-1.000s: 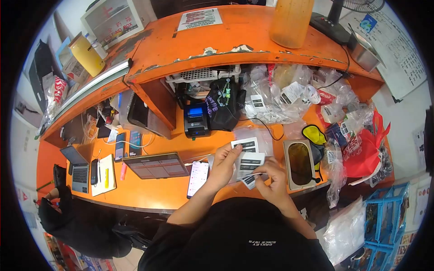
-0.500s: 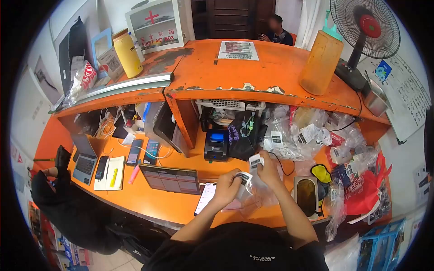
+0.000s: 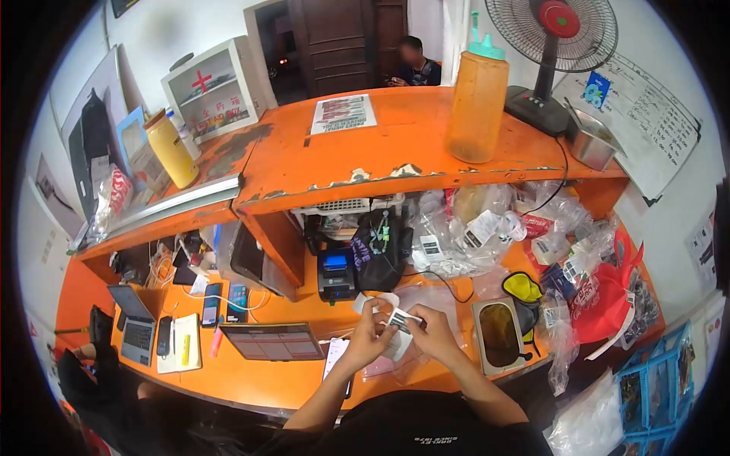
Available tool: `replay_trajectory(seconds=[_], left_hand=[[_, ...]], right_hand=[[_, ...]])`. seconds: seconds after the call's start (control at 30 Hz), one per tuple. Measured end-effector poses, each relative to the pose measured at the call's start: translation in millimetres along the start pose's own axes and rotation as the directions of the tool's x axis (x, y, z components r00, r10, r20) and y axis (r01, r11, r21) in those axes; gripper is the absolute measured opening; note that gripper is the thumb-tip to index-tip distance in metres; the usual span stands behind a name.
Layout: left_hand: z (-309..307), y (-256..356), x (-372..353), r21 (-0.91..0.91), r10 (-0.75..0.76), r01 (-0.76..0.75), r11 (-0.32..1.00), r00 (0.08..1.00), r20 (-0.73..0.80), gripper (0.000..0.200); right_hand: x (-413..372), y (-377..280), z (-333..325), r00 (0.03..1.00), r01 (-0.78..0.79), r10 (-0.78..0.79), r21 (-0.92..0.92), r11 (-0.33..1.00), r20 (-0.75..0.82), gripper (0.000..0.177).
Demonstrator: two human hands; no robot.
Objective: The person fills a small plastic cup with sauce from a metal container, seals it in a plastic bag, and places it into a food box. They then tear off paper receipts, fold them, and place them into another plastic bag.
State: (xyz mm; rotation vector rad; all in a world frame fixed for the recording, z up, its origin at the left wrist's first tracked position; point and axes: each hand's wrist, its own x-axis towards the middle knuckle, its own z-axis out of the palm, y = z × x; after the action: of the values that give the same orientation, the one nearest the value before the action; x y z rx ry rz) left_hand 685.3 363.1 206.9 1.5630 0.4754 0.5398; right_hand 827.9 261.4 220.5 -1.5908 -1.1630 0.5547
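In front of my chest, over the counter, my two hands meet at a small white printed label [image 3: 401,319]. My right hand [image 3: 435,334] pinches its right side between thumb and fingers. Curled white paper [image 3: 398,346] shows behind and below the label, and my left hand [image 3: 368,340] is closed on this paper beside the label's left edge. Whether the label and paper are still joined is hard to see. Beneath my hands lies a clear plastic bag [image 3: 437,300]. A phone with a lit white screen [image 3: 335,357] rests by my left forearm.
A label printer [image 3: 336,275] stands beyond my hands, near a tablet [image 3: 271,341]. At right are a metal container [image 3: 498,334], clear plastic bags [image 3: 464,243] and a red bag [image 3: 601,304]. Someone in black [image 3: 99,387] sits at left; another person [image 3: 420,70] sits beyond the counter.
My hands, each with white labelled paper and slightly apart before, have come together around one label. The view has shifted, moving the counter items leftward in the picture.
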Motion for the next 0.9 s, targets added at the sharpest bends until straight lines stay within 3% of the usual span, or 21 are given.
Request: replay_trajectory(seconds=[0.07,0.17,0.2,0.27,0.3,0.37,0.4,0.43,0.47,0.53,0.57,0.67,0.7,0.73,0.77,0.8,0.87,0.9], left_hand=[[8,-5,-2,-0.028,0.053,-0.054,0.998,0.998,-0.033,0.040],[14,-15,5,0.138,0.293,-0.311,0.940,0.947,0.134,0.024],[17,-15,4,0.143,0.295,-0.313,0.939,0.946,0.134,0.024],[26,-1,-1,0.099,0.043,-0.056,0.993,0.991,0.128,0.026],[31,7,-2,-0.026,0.035,-0.033,0.999,0.995,0.097,0.024],[34,5,0,-0.077,0.042,-0.031,0.997,0.989,0.141,0.024],[35,2,0,-0.132,0.050,-0.026,0.991,0.982,0.181,0.023],[31,0,2,-0.043,-0.064,0.079,0.996,0.959,0.275,0.020],[32,-1,1,-0.043,-0.062,0.076,0.996,0.960,0.272,0.020],[39,6,-3,-0.151,0.282,-0.250,0.956,0.925,0.256,0.013],[42,18,-6,-0.281,0.244,-0.171,0.944,0.936,0.252,0.007],[45,19,-6,-0.386,0.217,-0.082,0.919,0.922,0.321,0.007],[43,9,-6,-0.343,0.185,-0.072,0.937,0.933,0.309,0.006],[47,7,-8,-0.342,0.187,-0.075,0.937,0.932,0.309,0.006],[53,5,-9,-0.281,0.168,-0.106,0.954,0.964,0.205,0.005],[57,3,-10,-0.216,0.152,-0.128,0.968,0.984,0.098,0.005],[62,3,-15,-0.179,0.101,-0.088,0.980,0.993,0.064,0.009],[63,1,-17,0.011,0.158,-0.159,0.987,0.987,0.036,0.013]], right_hand=[[-6,6,-10,0.994,-0.021,0.017,-0.039,0.999,-0.105,0.009],[-16,11,-21,0.987,-0.026,0.024,-0.012,1.000,-0.159,0.008],[-19,14,-22,0.982,-0.014,0.014,0.001,1.000,-0.186,0.008],[-25,13,-26,0.976,0.008,-0.005,0.012,1.000,-0.216,0.010],[-28,13,-28,0.970,0.005,0.000,0.020,1.000,-0.242,0.009],[-34,20,-32,0.963,0.003,0.005,0.029,1.000,-0.268,0.010],[-35,30,-34,0.947,0.002,0.041,0.133,0.991,-0.318,0.011],[-36,35,-35,0.929,0.006,0.082,0.236,0.972,-0.362,0.012],[-38,37,-37,0.930,0.009,0.078,0.235,0.972,-0.360,0.012],[-40,35,-40,0.925,-0.134,0.291,0.505,0.852,-0.244,0.013],[-42,31,-36,0.926,-0.133,0.289,0.506,0.852,-0.244,0.013],[-54,12,-9,0.951,-0.266,0.300,0.706,0.656,0.079,0.020],[-58,28,-1,0.952,-0.262,0.297,0.707,0.657,0.077,0.020],[-61,58,13,0.951,-0.295,0.250,0.765,0.572,0.179,0.024],[-63,74,19,0.942,-0.335,0.192,0.810,0.482,0.275,0.029],[-63,74,18,0.942,-0.335,0.192,0.809,0.482,0.275,0.029],[-62,62,9,0.918,-0.386,0.278,0.798,0.464,0.282,0.029],[-63,53,5,0.909,-0.401,0.299,0.804,0.439,0.290,0.027]])
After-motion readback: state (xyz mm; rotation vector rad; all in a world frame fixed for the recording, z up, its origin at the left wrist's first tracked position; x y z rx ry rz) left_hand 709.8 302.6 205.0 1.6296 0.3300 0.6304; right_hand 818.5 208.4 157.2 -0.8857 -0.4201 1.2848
